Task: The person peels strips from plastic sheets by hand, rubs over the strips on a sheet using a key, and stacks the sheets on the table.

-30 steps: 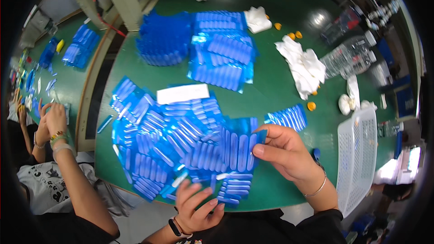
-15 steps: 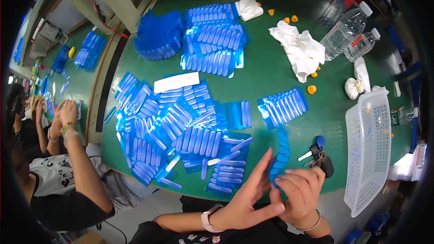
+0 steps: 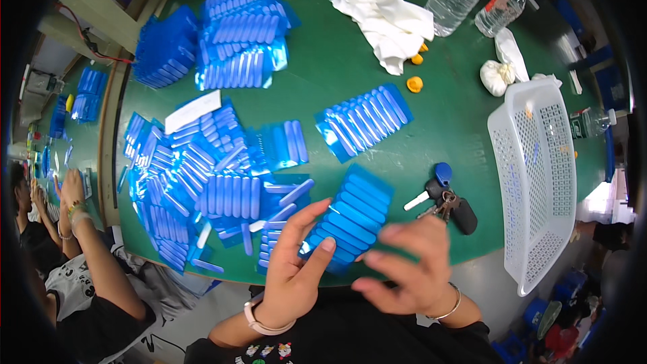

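Pinched by its left edge between the thumb and fingers of my left hand (image 3: 295, 276) is a blue plastic sheet (image 3: 356, 212) with a row of rounded blue strips, its face turned up. My right hand (image 3: 411, 266) is just off the sheet's right side, slightly blurred, its fingers apart and nothing seen in them. Beyond the held sheet, a stack of similar strip sheets (image 3: 364, 121) lies on the green table. To the left spreads a loose pile of blue strip sheets (image 3: 229, 195), with a few single strips among them and a white paper slip (image 3: 193, 112) on top.
Keys (image 3: 445, 199) lie right of my hands, before a white perforated basket (image 3: 499, 182). At the back are neat blue stacks (image 3: 239, 37), crumpled white cloth (image 3: 391, 20), orange peel pieces (image 3: 414, 84) and clear bottles (image 3: 502, 8). Another person's arm (image 3: 101, 249) is at far left.
The sheet, seen edge-on and curved between both hands before, now faces up flat in my left hand. My right hand has come off it. The whole view has shifted.
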The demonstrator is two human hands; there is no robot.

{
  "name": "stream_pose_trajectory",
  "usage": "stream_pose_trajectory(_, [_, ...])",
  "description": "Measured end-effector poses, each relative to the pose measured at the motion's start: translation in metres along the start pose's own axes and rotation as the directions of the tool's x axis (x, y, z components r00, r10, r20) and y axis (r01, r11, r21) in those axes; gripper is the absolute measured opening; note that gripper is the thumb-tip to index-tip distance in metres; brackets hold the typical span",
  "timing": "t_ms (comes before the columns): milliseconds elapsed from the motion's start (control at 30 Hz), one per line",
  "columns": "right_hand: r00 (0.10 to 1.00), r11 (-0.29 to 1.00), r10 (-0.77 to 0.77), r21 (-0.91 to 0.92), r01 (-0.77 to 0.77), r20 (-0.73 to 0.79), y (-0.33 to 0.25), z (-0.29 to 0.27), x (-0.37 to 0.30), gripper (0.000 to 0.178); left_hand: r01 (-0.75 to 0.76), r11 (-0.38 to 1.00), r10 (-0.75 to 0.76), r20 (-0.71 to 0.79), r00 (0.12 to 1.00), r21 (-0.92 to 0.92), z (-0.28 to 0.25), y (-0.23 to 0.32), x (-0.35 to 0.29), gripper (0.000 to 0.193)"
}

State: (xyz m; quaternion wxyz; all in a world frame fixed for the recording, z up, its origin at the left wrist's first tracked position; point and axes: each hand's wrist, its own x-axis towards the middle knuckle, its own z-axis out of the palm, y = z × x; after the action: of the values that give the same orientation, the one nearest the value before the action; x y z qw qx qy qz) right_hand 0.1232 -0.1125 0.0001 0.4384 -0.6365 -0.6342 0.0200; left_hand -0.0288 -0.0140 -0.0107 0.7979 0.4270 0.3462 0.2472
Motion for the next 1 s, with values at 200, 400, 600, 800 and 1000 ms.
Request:
stream_pose_trajectory(200, [0.773, 0.645, 0.632, 0.589, -0.488, -0.051, 0.023, -0.015, -0.009, 0.054, 0.004, 0.974, -0.056, 0.222, 0.974, 0.228, 0.004, 0.011, -0.003, 0.067])
stream_pose_trajectory(400, [0.718, 0.407, 0.612, 0.647, -0.645, 0.331, 0.037, -0.013, -0.03, 0.065, -0.081, 0.945, -0.006, 0.263, 0.965, 0.318, 0.013, 0.01, 0.014, 0.088])
stream_pose_trajectory(600, [0.905, 0.901, 0.42, -0.084, -0.425, -0.066, 0.032, -0.003, -0.041, 0.063, -0.376, 0.322, 0.277, 0.293, 0.915, 0.869, 0.013, 0.0, 0.018, 0.08])
stream_pose_trajectory(800, [0.979, 0.93, 0.184, -0.308, -0.202, -0.085, 0.041, -0.023, -0.038, 0.049, -0.537, -0.415, 0.186, 0.646, 0.741, 0.735, 0.01, 0.001, 0.008, 0.057])
stream_pose_trajectory(1000, [0.944, 0.827, 0.235, -0.558, -0.069, 0.231, 0.064, -0.046, 0.0, 0.035, -0.629, -0.136, -0.136, 0.615, 0.777, 0.765, 0.016, -0.013, 0.003, 0.066])
